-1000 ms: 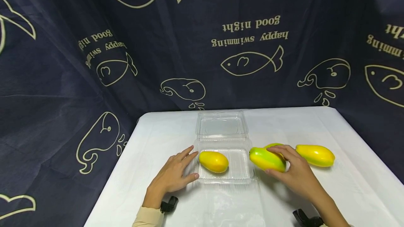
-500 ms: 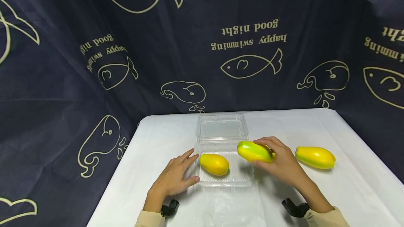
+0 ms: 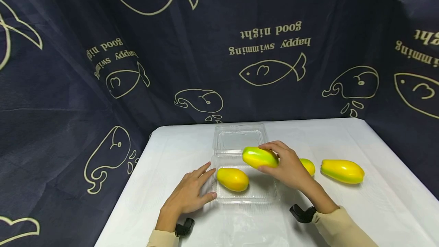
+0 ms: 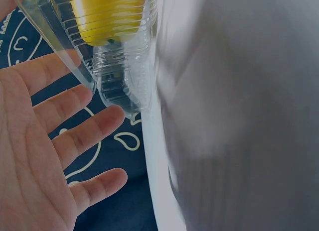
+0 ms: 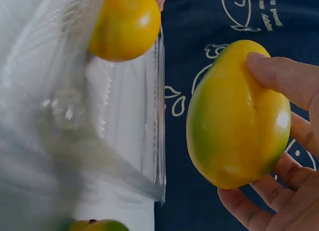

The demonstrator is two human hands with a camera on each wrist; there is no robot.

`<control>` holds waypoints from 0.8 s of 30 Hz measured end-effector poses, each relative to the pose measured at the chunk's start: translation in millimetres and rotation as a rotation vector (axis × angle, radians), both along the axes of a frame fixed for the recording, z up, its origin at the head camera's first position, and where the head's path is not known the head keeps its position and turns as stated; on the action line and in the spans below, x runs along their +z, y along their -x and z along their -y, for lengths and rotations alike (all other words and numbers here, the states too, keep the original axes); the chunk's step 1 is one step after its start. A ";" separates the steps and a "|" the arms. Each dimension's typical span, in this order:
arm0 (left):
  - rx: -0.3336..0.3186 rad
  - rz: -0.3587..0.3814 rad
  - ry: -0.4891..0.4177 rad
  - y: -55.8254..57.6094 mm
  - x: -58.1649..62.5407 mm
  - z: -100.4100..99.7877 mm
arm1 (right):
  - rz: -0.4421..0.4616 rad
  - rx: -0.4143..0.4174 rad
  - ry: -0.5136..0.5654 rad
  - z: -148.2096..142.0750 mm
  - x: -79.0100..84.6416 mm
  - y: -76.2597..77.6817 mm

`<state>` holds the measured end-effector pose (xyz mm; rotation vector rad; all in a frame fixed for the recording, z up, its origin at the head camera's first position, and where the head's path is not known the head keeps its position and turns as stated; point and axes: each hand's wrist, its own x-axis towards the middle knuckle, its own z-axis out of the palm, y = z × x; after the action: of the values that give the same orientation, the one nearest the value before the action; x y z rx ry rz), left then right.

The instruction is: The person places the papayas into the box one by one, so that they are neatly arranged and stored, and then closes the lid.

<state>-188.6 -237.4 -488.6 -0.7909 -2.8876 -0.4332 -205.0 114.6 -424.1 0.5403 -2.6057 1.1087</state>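
Surroundings: I face a dark navy cloth [image 3: 192, 48] that fills the far side and runs nearer to me on the left and right, with soft folds. Printed on it in cream outline: fish [image 3: 272, 72] and whales [image 3: 199, 100], with drops [image 3: 213, 117] beneath some whales. Lettering [image 3: 270, 45] reads upside down to me: "happy swimming", "good night". Before me, a counter [image 3: 336, 140], white-topped, slightly creased, far corners rounded. Light diffuse; shadows soft.
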 end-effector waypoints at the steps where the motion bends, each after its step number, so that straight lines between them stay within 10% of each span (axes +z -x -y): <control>1: 0.000 -0.001 0.000 0.1 -0.1 0.1 | 0.000 0.003 0.000 2.0 0.3 1.4; 24: -0.014 0.004 -0.001 -0.4 0.3 0.0 | 0.045 0.058 -0.011 43.3 0.3 23.7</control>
<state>-188.3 -237.5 -488.3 -0.8121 -2.8873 -0.4380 -228.7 71.3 -423.7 0.6034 -2.6519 1.1372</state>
